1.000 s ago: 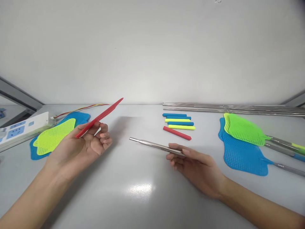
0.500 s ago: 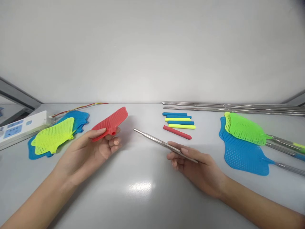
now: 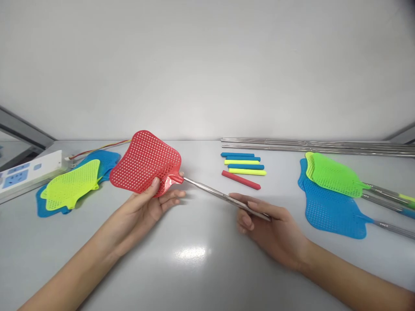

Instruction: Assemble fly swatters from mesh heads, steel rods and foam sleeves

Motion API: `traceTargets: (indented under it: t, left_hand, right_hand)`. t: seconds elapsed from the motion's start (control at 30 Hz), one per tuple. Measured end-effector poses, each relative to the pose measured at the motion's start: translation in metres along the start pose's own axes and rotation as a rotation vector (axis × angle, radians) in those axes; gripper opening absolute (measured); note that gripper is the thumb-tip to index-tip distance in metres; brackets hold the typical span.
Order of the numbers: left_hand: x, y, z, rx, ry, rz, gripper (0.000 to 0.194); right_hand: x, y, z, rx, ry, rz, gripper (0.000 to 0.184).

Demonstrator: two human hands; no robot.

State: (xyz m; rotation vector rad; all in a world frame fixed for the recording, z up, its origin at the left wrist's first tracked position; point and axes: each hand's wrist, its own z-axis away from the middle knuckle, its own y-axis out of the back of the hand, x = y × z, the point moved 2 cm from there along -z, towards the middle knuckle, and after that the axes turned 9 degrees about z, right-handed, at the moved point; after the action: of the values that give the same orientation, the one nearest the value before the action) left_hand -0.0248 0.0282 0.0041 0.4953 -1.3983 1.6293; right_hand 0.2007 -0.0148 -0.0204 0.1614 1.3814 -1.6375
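Between the thumb and fingers of my left hand (image 3: 151, 209) is a red fly swatter head (image 3: 145, 162), its perforated face turned toward me and its socket pointing right. My right hand (image 3: 267, 229) grips a metal telescopic rod (image 3: 217, 193) near its thick end, tilted up to the left. The rod's thin tip meets the mouth of the red socket; how far it sits inside, I cannot tell. Beyond my right hand lie several coloured grip sleeves: blue, yellow and one red sleeve (image 3: 241, 179).
Yellow (image 3: 73, 183) and blue fly swatter heads (image 3: 105, 162) overlap at left, beside a white power strip (image 3: 32, 172). Long metal rods (image 3: 311, 147) lie along the wall. Swatters with rods rest at right, with green (image 3: 337, 175) and blue heads (image 3: 337, 214).
My left hand has moved right and turned the red head from edge-on to face me, bringing its socket to the rod's tip. My right hand has barely moved.
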Motion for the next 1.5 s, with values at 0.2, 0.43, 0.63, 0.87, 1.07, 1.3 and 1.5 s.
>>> traceTargets:
  t: [0.2,0.43,0.63,0.87,1.07,1.3,1.5]
  left_hand:
    - [-0.005,0.002,-0.003,0.004,0.023,0.131,0.027]
    - [-0.006,0.001,-0.003,-0.017,0.052,0.167,0.029]
    - [-0.007,-0.001,-0.003,0.005,0.087,0.16,0.028]
    - [-0.006,0.0,-0.001,-0.019,0.106,0.168,0.028]
    - [-0.004,-0.004,0.002,-0.012,0.07,0.068,0.027]
    - [0.0,-0.004,0.003,0.007,-0.024,-0.077,0.024]
    - [0.004,-0.002,0.003,-0.009,-0.091,-0.188,0.022]
  right_hand:
    - [0.001,0.001,-0.001,0.011,0.018,-0.015,0.033]
    - [0.001,0.001,-0.001,0.0,0.029,-0.001,0.034]
    - [0.002,0.002,-0.001,0.011,0.03,-0.008,0.032]
    - [0.001,0.001,-0.002,0.021,0.044,0.01,0.032]
    - [0.001,-0.001,-0.001,0.04,0.035,0.006,0.029]
    - [0.0,-0.001,-0.002,0.024,0.024,0.055,0.029]
    - [-0.001,-0.003,0.0,-0.034,0.003,0.11,0.027]
